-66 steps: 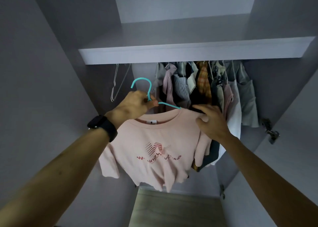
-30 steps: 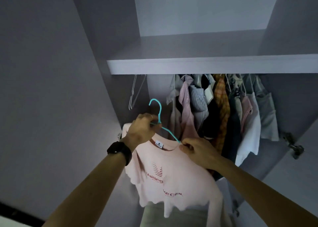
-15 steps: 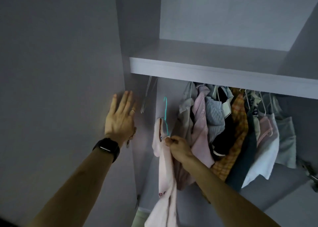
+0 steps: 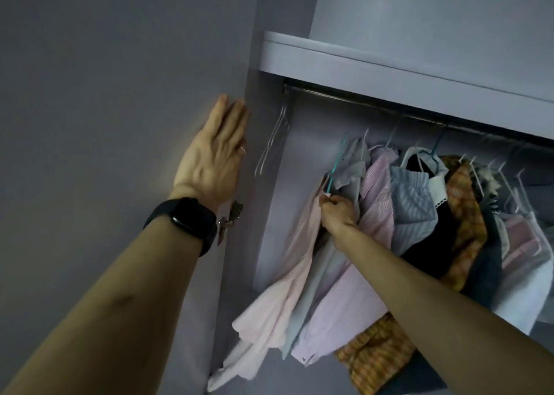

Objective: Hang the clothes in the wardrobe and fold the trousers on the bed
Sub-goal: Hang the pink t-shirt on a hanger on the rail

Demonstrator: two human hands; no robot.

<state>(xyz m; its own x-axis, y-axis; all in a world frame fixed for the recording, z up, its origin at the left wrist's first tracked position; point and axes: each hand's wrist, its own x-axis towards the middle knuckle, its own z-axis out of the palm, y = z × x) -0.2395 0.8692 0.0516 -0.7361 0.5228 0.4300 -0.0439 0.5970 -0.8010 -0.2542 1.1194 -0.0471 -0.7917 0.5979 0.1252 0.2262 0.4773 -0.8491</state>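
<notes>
Right hand [image 4: 337, 212] pinches the collar of the pink T-shirt [image 4: 284, 289] on its teal hanger [image 4: 332, 174], at the left end of the hung clothes [image 4: 419, 209] below the rail [image 4: 344, 95]. Left hand [image 4: 214, 158] — fingers straight — lies flat on the wardrobe door [image 4: 120, 95].

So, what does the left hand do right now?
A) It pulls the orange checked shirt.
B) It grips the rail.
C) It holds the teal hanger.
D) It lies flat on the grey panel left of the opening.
D: the left hand lies with straight fingers on the grey panel, while the right hand pinches the pink T-shirt.
</notes>
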